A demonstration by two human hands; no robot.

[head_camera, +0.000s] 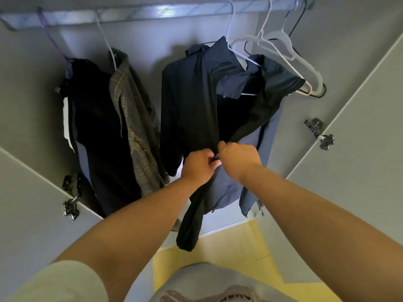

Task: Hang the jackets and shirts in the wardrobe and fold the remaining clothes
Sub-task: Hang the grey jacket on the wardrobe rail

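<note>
The left hand (199, 165) is pinching one front edge of a dark navy lightweight jacket (192, 101) with curled fingers. The right hand (237, 158) is gripping the opposite front edge just beside it, knuckles up. The two hands are almost touching, and a small dark piece is showing between their fingertips, too small to tell what it is.

The jacket is hanging on a thin white wire hanger (229, 27) from the pale metal rail (152, 13) of the wardrobe, right of the rail's middle. Its front is lying open above the hands, and one black sleeve (189, 227) is dangling below the left wrist.

Toward the rail's right end, a bunch of empty white, clear and black hangers (290, 62) is hanging just beside the jacket's shoulder. Toward the left end, an olive plaid shirt (130, 118) is hanging against a black garment (96, 110) on a purple hanger (46, 33).

Grey wardrobe doors (359, 131) are standing open on both sides, carrying metal hinges (316, 127). Yellow floor (235, 243) is showing below the wardrobe's bottom edge.
</note>
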